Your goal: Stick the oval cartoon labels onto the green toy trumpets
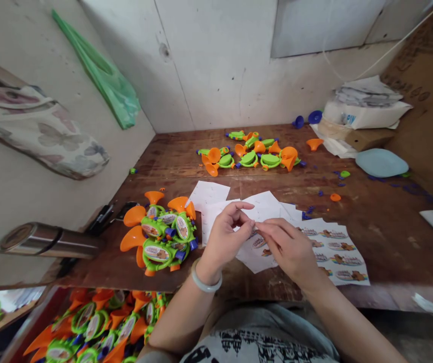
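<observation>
My left hand, with a pale bangle at the wrist, meets my right hand fingertip to fingertip above the papers. Both are pinched closed around something small and pale that I cannot make out. Beneath them lies a sticker sheet, partly covered by my fingers. Another sheet of oval bear stickers spreads out to the right. White papers lie behind my hands. Left of them sits a pile of green toy horns with orange bells, blue ends and oval stickers on their faces.
More green and orange toy horns, their visible ovals plain green, lie at the back. A box below the left table edge holds many stickered ones. A steel flask stands left. A light blue lid and stacked papers sit right.
</observation>
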The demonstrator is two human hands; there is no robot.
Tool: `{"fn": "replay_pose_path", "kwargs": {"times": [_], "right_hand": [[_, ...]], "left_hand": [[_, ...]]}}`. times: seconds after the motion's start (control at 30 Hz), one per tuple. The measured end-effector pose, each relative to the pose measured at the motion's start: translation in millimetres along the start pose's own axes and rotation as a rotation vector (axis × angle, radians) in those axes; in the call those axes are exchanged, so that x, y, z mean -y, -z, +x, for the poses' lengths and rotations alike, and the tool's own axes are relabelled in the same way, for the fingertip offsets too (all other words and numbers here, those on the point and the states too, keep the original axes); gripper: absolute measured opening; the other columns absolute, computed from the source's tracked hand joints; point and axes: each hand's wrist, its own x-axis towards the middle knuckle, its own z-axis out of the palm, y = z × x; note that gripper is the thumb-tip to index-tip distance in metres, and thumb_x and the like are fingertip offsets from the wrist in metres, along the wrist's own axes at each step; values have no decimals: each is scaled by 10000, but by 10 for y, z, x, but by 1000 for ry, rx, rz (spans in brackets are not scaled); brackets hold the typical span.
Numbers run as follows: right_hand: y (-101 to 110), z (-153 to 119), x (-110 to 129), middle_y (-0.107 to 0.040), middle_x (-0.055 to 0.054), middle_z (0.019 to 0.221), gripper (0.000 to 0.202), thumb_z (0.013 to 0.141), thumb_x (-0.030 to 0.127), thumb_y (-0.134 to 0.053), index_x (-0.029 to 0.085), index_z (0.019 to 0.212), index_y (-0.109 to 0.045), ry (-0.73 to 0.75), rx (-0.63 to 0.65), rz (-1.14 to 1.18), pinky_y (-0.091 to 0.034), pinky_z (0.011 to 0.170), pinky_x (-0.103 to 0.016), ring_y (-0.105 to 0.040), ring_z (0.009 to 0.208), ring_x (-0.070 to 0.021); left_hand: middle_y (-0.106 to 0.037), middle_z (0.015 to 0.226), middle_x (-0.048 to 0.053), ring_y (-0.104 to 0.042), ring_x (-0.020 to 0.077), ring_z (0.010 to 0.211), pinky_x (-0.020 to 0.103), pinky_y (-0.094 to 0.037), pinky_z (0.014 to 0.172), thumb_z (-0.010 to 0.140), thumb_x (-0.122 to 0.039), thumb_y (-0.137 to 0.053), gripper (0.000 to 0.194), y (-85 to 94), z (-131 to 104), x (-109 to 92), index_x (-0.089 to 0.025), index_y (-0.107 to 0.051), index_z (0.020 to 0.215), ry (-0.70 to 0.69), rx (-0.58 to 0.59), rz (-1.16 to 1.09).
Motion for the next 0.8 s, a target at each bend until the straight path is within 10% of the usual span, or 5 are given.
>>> {"fn": "replay_pose_path", "kwargs": {"times": [0.2,0.37,0.57,0.8], "right_hand": [[47,-135,12,-752,-18,937,262,987,141,-668,343,1105,-786,174,-94,-124,-563,714,-306,-681,805,-178],[200,-217,229,-646,15,994,340,869,153,-838,447,1021,-757,315,-119,-188,-513,1014,-411,-599,1056,-223],[188,-101,68,-583,-132,1371,678,1018,152,-638,301,1628,-381,63,-46,-21,-645,885,-381,-675,1146,-239],[100,-145,15,-796,-29,1050,598,1066,152,-561,329,1612,-392,41,-7,58,-684,817,-332,-784,918,-200]], "left_hand": [[-571,668,-62,-511,107,585,250,-407,593,820,-281,-753,348,-8,17,-19,-191,-602,1120,45,-17,-45],[-605,788,-33,-516,106,634,228,-398,580,894,-276,-699,322,82,93,25,-209,-596,1190,-78,-147,126],[-648,822,-23,-503,106,579,230,-372,516,917,-283,-687,382,47,103,40,-237,-545,1269,-74,-6,111],[-658,824,-18,-540,114,630,242,-415,593,900,-232,-658,357,19,140,153,-230,-589,1251,-102,83,163]]}}
